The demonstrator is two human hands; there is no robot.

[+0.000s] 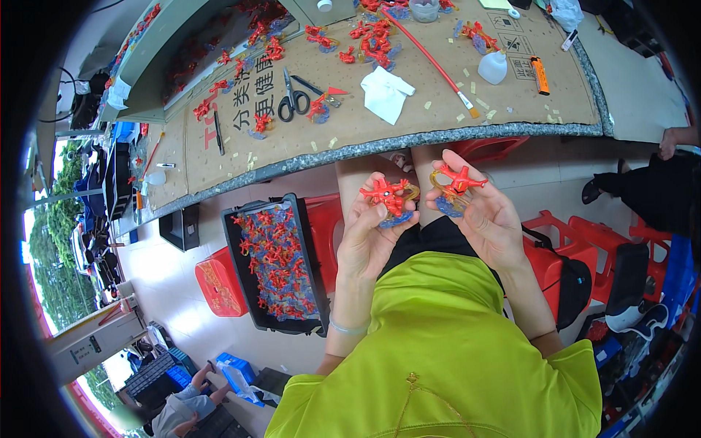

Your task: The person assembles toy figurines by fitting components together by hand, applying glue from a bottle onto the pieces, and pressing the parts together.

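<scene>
Above my lap, each hand holds up a small red toy figure on a translucent blue and amber base. My left hand [366, 226] grips one red figure [388, 193] between thumb and fingers, its blue base lying against the fingertips. In my right hand [485, 215] is a similar red figure [460, 179], with an amber curved piece beside it and the blue base below. The two figures are close together but apart. To the left, a black crate [239, 270] holds many more red and blue figures in rows.
A cardboard-covered table [292, 150] lies ahead, with scissors [293, 102], a white cloth [387, 95], a red-handled brush [431, 62], a white bottle [493, 67], an orange utility knife [539, 76] and piled red figures [374, 44]. Red stools [219, 285] stand at both sides. People are nearby.
</scene>
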